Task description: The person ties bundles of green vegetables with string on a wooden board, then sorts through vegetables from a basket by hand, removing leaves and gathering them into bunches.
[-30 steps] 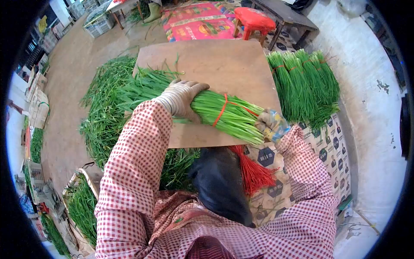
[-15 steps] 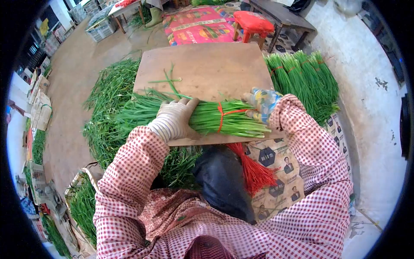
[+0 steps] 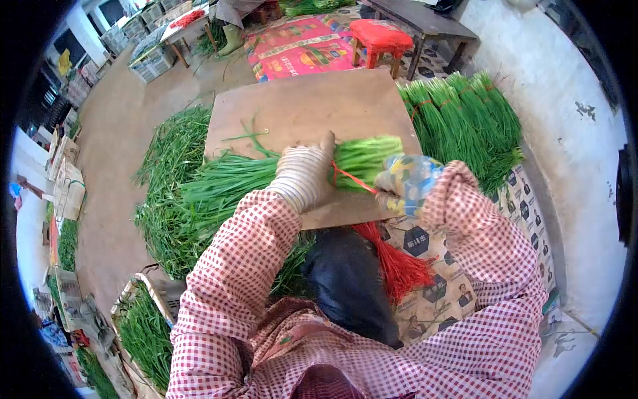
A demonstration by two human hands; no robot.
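Note:
A bunch of long green chives (image 3: 229, 178) lies across a brown board (image 3: 306, 103), its pale cut ends to the right and its leafy tips to the left. My left hand (image 3: 304, 174), in a striped pale glove, is wrapped over the middle of the bunch. A red tie (image 3: 353, 178) circles the bunch just right of that hand. My right hand (image 3: 407, 185), in a blue and yellow patterned glove and slightly blurred, grips the tie's end, drawn taut toward it. A few loose stems (image 3: 251, 135) rest on the board behind the bunch.
Tied chive bunches (image 3: 458, 116) lie right of the board, a loose leafy heap (image 3: 173, 166) left of it. Red ties (image 3: 395, 266) hang below its front edge. A red-topped stool (image 3: 380, 36) and dark bench (image 3: 432, 26) stand behind; a basket of greens (image 3: 143, 332) sits lower left.
My left hand has slid right along the chives, close to the tie. My right hand has moved from the cut ends to the tie's end, now stretched out to the right.

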